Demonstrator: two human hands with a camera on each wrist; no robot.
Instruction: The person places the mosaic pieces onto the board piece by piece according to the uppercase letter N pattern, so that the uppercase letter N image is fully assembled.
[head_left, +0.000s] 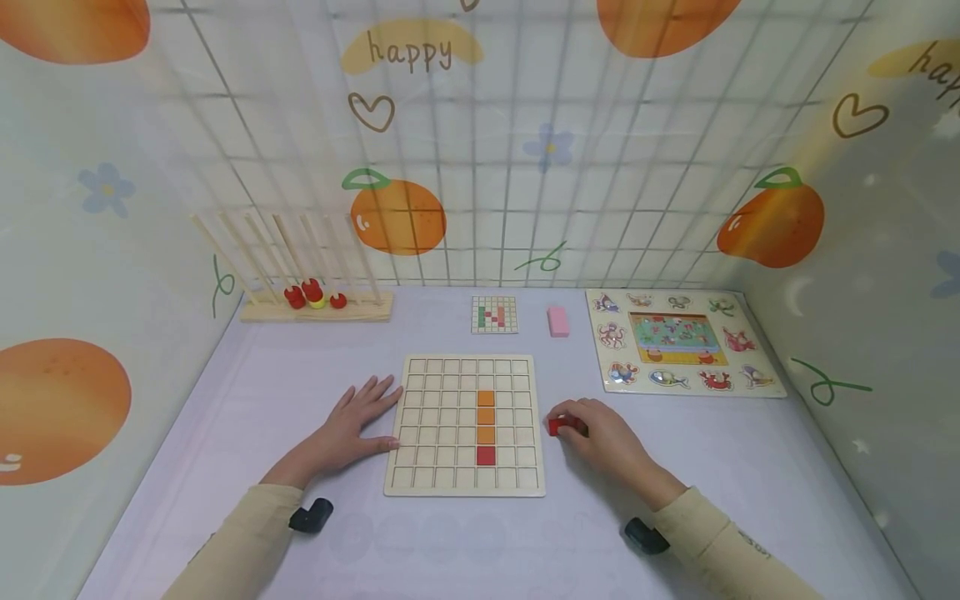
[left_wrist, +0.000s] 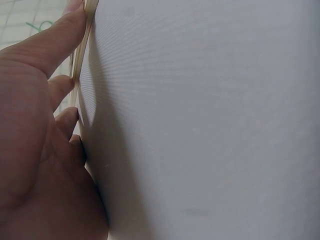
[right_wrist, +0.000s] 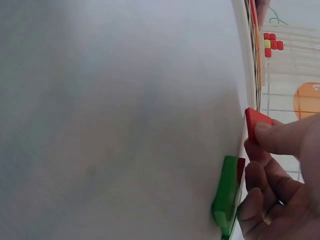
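A square wooden grid board (head_left: 435, 417) lies on the table, with one column holding orange tiles (head_left: 486, 417) above a red tile (head_left: 486, 456). My left hand (head_left: 352, 429) rests beside the board, fingers spread, thumb and fingertips touching its left edge. To the right of the board, my right hand (head_left: 611, 442) pinches another red tile (right_wrist: 254, 124) between thumb and fingers, just off the board's edge. Below that hand, in the right wrist view, green blocks (right_wrist: 227, 192) and a bit of red (right_wrist: 241, 169) lie on the table; the hand hides them in the head view.
Behind the board lie a small colored pattern card (head_left: 495, 315) and a pink block (head_left: 558, 322). A sea-animal puzzle board (head_left: 697, 390) is at the back right. At the back left stands a wooden peg rack (head_left: 322, 312) with red and yellow beads. Printed curtains enclose the table.
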